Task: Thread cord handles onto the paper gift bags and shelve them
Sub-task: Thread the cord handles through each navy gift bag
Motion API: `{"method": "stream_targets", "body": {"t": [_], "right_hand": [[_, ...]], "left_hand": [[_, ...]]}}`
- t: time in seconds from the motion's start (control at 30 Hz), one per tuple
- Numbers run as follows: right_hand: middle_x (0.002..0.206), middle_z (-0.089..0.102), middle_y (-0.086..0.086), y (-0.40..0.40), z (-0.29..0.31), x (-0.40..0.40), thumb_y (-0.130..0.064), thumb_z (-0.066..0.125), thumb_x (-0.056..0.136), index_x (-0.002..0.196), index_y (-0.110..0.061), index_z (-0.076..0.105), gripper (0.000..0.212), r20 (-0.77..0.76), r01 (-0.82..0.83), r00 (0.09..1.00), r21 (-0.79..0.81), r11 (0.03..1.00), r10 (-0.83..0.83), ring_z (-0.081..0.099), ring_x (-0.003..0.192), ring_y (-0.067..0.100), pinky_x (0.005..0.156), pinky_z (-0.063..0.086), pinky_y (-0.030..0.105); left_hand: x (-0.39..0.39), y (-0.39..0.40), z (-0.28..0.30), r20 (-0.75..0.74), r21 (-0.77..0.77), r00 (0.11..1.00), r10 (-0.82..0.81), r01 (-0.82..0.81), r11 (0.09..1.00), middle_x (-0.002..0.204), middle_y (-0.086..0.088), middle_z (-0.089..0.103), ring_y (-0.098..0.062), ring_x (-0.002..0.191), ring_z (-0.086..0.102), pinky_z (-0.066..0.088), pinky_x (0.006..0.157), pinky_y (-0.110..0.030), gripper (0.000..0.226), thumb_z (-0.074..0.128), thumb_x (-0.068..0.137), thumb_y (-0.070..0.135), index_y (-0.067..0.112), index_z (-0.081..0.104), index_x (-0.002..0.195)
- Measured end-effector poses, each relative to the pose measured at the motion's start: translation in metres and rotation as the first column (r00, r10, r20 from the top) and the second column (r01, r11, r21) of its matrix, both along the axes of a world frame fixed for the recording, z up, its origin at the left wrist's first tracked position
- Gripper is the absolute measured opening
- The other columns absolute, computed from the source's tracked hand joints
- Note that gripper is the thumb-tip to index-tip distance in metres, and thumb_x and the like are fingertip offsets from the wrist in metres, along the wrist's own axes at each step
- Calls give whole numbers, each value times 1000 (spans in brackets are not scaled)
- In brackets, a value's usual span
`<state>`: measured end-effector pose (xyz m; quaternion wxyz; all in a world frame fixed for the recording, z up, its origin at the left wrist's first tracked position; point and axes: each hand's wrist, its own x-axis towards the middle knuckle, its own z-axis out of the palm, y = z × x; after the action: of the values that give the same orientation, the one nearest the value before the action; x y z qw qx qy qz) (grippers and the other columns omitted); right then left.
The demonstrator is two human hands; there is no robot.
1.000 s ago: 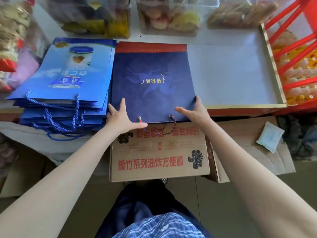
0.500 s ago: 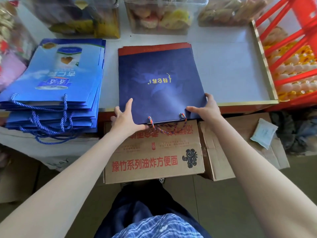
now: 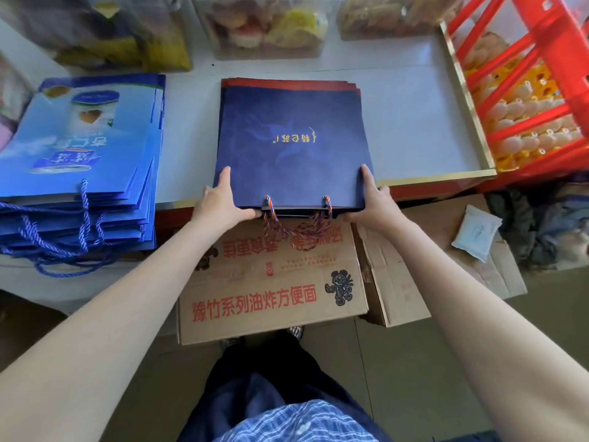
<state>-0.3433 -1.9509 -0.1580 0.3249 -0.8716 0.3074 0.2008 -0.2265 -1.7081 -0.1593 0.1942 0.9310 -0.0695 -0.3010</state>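
**Squaring the navy bag stack at the desk edge**

The desk [image 3: 414, 100], a white surface with a gold rim, carries two stacks. At 9 o'clock lies the light-blue bag stack [image 3: 83, 148], its blue cords trailing toward the viewer. At centre lies the navy bag stack [image 3: 291, 145], flat, gold lettering up, with its open end hanging just past the near desk edge. A red crate [image 3: 526, 90] stands at 3 o'clock; a printed carton [image 3: 271, 282] sits below the desk at 6 o'clock. The left hand [image 3: 220, 202] grips the stack's near left corner, fingers laid along the side and thumb at the front edge; the right hand [image 3: 373, 202] grips the near right corner likewise. The twisted cord handle [image 3: 296, 228], red and blue, is already threaded through both holes and droops between the hands. The step appears to be aligning the stack on its shelf. Done well, both hands push evenly so the edges stay flush, and the cord is kept free rather than pinched beneath the bags.
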Motion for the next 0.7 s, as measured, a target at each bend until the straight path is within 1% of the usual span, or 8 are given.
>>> {"method": "stream_targets", "body": {"t": [0.1, 0.2, 0.3, 0.37, 0.43, 0.47, 0.53, 0.7], "right_hand": [[146, 22, 11, -10, -3, -3, -33, 79, 73, 149, -29, -11, 117, 15, 36, 999, 234, 972, -40, 35, 132, 25, 107, 29, 32], [148, 30, -1, -21, -10, -5, -33, 70, 82, 150, -16, -5, 102, 87, 297, 914, 521, 800, -396, 37, 132, 14, 108, 32, 30], [145, 41, 6, -22, -19, 3, -28, 70, 83, 150, -14, 8, 92, 132, 391, 846, 506, 769, -516, 47, 126, 18, 105, 39, 32], [136, 50, 3, -14, -21, 8, -23, 78, 75, 143, -16, 29, 84, 178, 332, 867, 488, 807, -465, 54, 116, 15, 98, 44, 28], [129, 53, 1, -4, -18, 8, -35, 85, 60, 133, -21, 40, 87, 200, 325, 875, 433, 840, -442, 53, 115, 16, 99, 45, 31], [128, 53, 2, -1, -17, 5, -42, 85, 53, 131, -22, 42, 91, 218, 329, 876, 381, 864, -430, 51, 118, 18, 101, 44, 35], [129, 49, 7, 2, -8, -5, -40, 85, 55, 133, -18, 41, 93, 270, 312, 882, 279, 908, -386, 47, 121, 22, 103, 41, 39], [136, 37, 12, 7, 26, -52, -30, 80, 72, 145, -10, 25, 93, 362, 314, 871, 107, 944, -331, 37, 128, 21, 102, 28, 23]], "left_hand": [[4, 0, -5, -67, -47, 998, 22, -25, 999, 148, -16, 31, -32, 134, 33, 32, 104, -38, 111, 77, 71, 45, 24, 1, 149], [6, 7, -8, -279, -305, 947, 158, -243, 921, 156, 1, 14, -18, 142, 19, 20, 112, -35, 104, 75, 74, 41, 30, 3, 149], [4, 10, -14, -324, -426, 910, 257, -383, 819, 155, 6, 15, -15, 141, 19, 18, 112, -36, 78, 62, 86, 38, 34, 13, 147], [4, 9, -18, -269, -420, 923, 275, -369, 829, 154, 4, 19, -17, 139, 24, 22, 111, -35, 74, 61, 89, 29, 33, 15, 147], [6, 10, -18, -229, -391, 930, 288, -359, 848, 153, 2, 23, -19, 138, 27, 25, 110, -35, 77, 65, 87, 24, 30, 16, 147], [5, 12, -16, -229, -383, 927, 296, -366, 848, 151, 2, 27, -19, 136, 30, 27, 111, -34, 81, 68, 84, 22, 28, 17, 146], [3, 16, -13, -269, -409, 917, 293, -384, 828, 144, 2, 40, -18, 129, 41, 32, 110, -35, 87, 76, 77, 17, 23, 22, 145], [-15, 10, 8, -342, -475, 924, 171, -327, 817, 131, -2, 53, -18, 118, 52, 38, 105, -35, 75, 79, 72, 12, 10, 35, 133]]}}
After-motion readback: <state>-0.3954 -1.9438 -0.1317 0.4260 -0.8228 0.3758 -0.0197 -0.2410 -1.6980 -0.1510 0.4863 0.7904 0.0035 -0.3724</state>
